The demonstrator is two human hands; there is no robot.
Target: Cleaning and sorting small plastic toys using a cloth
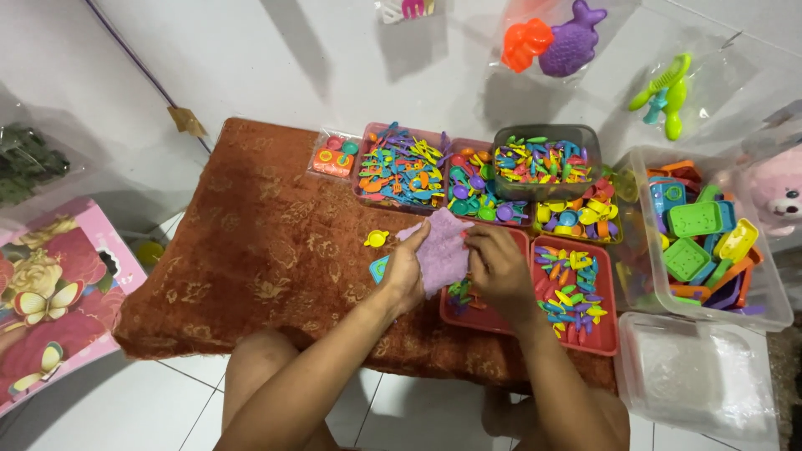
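You sit on home floor: white floor tiles (276,50), brown patterned cushion (251,250) as worktop, trays of small coloured plastic toys (401,167), clear toy bin (710,242), pink plush (781,196). Household toy-sorting spot.

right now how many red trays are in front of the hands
2, side by side at the near right of the cushion: one red tray partly under the right hand, the other red tray right of it. More may be hidden.
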